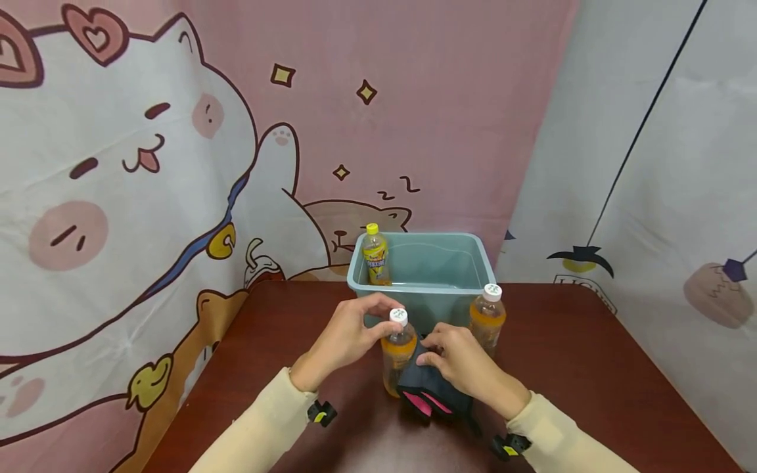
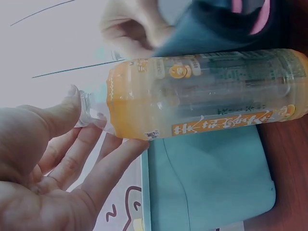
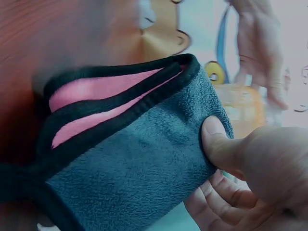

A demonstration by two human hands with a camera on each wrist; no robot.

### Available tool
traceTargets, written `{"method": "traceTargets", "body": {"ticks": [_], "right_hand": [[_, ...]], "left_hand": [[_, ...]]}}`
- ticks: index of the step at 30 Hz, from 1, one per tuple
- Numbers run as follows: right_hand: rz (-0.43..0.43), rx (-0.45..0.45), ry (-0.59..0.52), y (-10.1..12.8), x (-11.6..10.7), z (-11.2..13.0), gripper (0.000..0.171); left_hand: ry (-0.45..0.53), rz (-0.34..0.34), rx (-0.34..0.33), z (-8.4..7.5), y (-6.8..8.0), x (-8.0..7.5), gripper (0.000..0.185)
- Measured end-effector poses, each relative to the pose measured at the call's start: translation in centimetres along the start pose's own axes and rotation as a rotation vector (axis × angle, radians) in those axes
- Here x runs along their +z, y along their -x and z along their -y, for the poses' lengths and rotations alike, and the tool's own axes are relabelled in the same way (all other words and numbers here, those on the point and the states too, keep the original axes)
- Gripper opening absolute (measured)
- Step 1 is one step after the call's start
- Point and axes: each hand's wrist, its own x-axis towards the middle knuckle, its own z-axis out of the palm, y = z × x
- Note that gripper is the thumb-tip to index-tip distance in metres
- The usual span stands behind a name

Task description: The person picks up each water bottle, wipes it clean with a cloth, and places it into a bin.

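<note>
My left hand (image 1: 355,332) pinches a plastic bottle (image 1: 397,368) by its white cap and neck, thumb on one side and fingers on the other. Orange drink shows through the bottle, and an orange label with white characters faces the left wrist view. Close on its right, my right hand (image 1: 461,360) grips a folded cloth (image 3: 134,163), blue-grey and fluffy with black edging and pink inner layers. In the right wrist view the thumb presses on the cloth's corner and the fingers lie behind it. Whether the cloth touches the bottle I cannot tell.
A second white-capped bottle (image 1: 487,322) stands to the right, before a light teal bin (image 1: 426,312). Inside the bin's left end is a yellow-capped bottle (image 1: 375,256). All rest on a reddish-brown table (image 1: 591,368), with a cartoon-printed curtain (image 1: 449,118) behind.
</note>
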Motion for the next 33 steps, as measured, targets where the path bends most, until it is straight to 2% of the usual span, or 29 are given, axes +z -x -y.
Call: {"method": "traceTargets", "body": {"ticks": [2,3,5,9,10,13,23,31,33], "right_hand": [[0.017,-0.028,-0.006,0.3,0.9,-0.7,0.019],[0.018,-0.069,-0.012,0.5,1.9,-1.9,0.021],[0.04,-0.08,-0.014,0.8,2.7,-2.5,0.019],[0.133,-0.044,-0.012,1.2,4.0,-3.3,0.013],[0.163,-0.006,0.001,1.2,3.8,-2.6,0.01],[0.209,0.012,0.019,1.3,4.2,-2.9,0.01],[0.2,0.009,0.015,0.8,4.4,-3.7,0.008],[0.164,0.011,-0.055,0.9,4.1,-3.7,0.015],[0.151,0.013,-0.077,0.8,3.9,-3.7,0.012]], "left_hand": [[0.007,0.004,-0.009,0.1,0.2,0.1,0.032],[0.012,0.007,-0.014,0.2,0.2,0.2,0.032],[0.02,0.01,-0.021,0.3,0.4,0.3,0.031],[0.027,0.011,-0.023,0.4,0.5,0.4,0.031],[0.027,0.01,-0.02,0.4,0.5,0.4,0.031],[0.023,0.005,-0.01,0.3,0.3,0.3,0.031],[0.001,0.001,-0.008,0.1,-0.1,-0.1,0.032],[-0.005,-0.002,-0.008,0.3,-0.1,0.0,0.032],[-0.004,-0.004,-0.005,0.3,-0.1,0.0,0.033]]}}
